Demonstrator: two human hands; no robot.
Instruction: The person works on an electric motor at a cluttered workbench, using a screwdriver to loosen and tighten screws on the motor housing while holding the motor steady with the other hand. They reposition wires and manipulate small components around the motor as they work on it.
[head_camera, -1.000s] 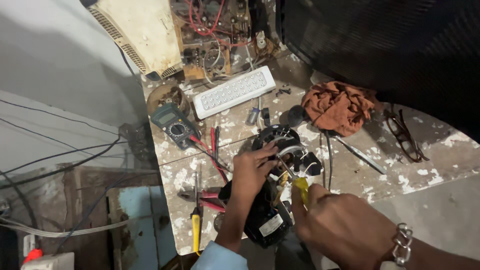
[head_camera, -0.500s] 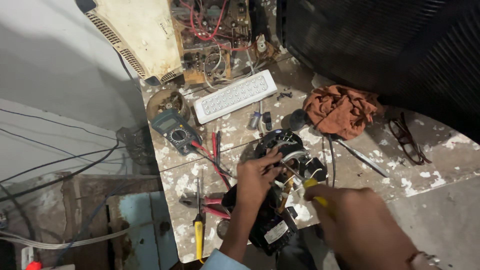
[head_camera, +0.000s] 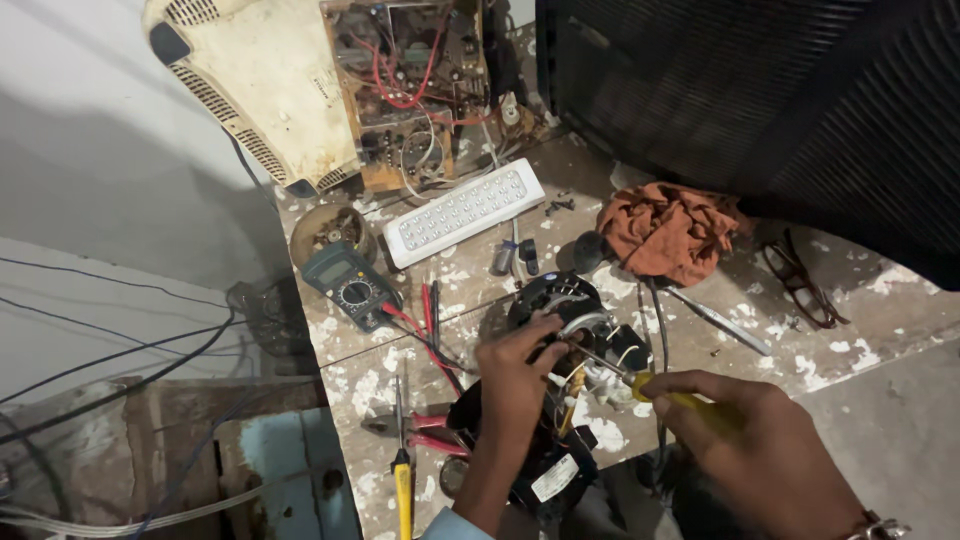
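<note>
Right now I see my left hand (head_camera: 520, 365) lying on top of the black motor (head_camera: 560, 330), fingers curled down over its round housing and gripping it, near the front edge of the paint-spattered bench (head_camera: 890, 300). My right hand (head_camera: 745, 430) sits just to the right of the motor, closed around a yellow-handled screwdriver (head_camera: 650, 385) whose metal shaft runs up and left into the motor's white winding area, just beside my left fingertips. Left of the motor, red-handled pliers (head_camera: 420, 432) lie flat on the bench, and a green meter (head_camera: 345, 285) rests farther back toward the left edge. Behind the motor a white lamp panel (head_camera: 462, 212) lies slanted, and an orange rag (head_camera: 668, 228) is bunched toward the back right.
</note>
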